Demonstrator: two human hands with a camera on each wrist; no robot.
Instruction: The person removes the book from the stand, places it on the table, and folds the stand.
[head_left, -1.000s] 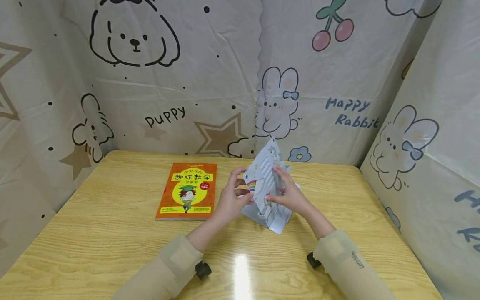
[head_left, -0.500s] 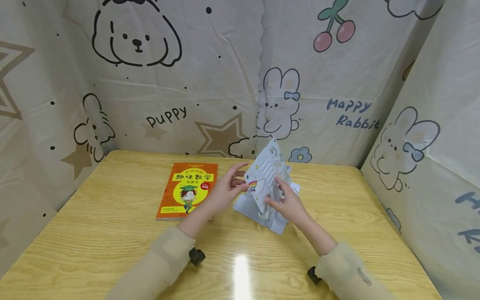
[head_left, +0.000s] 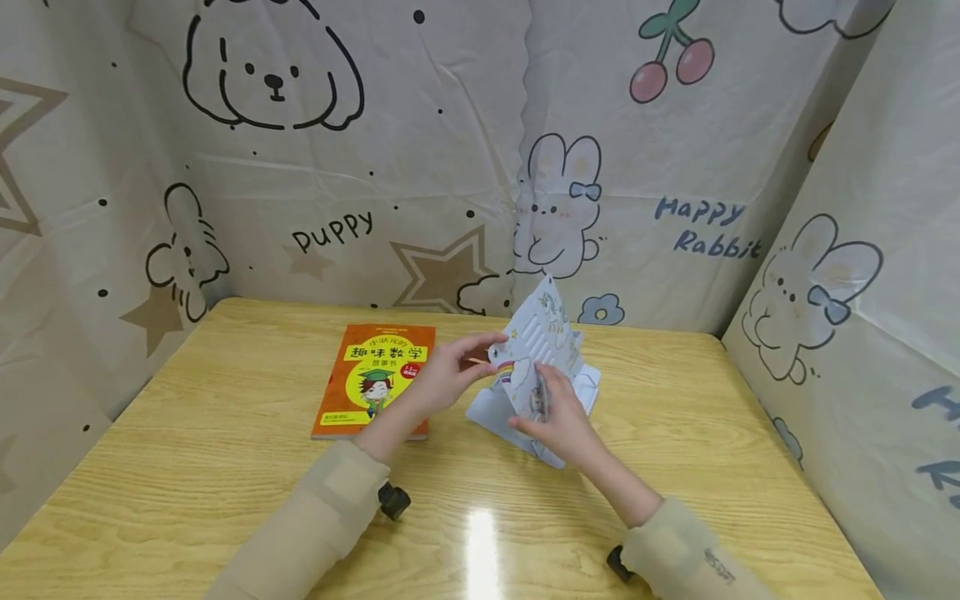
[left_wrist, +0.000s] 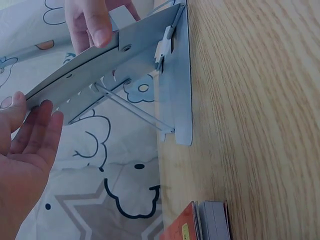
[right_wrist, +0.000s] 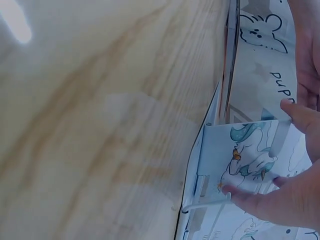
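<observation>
A pale metal book stand (head_left: 532,329), printed with unicorns and a rainbow, stands tilted up on the table. My left hand (head_left: 442,379) pinches the left corner of its slanted panel, thumb on one face and fingers on the other in the left wrist view (left_wrist: 27,150). My right hand (head_left: 566,417) grips the lower front, around the unicorn-printed ledge (right_wrist: 250,145); a thin wire arm (right_wrist: 207,205) lies beside the thumb. Behind the panel, a support rod (left_wrist: 135,111) runs down to the flat base (left_wrist: 182,100). The right hand hides part of the ledge in the head view.
An orange and yellow book (head_left: 375,392) lies flat left of the stand, partly behind my left hand. A printed cloth (head_left: 337,167) hangs along the table's back and sides. Light reflects off the wooden table (head_left: 600,533) near the front.
My right hand has slid down from the panel's right side to its lower front. My left hand shifted left, then came back in at the panel's left corner. The base now shows more at left.
</observation>
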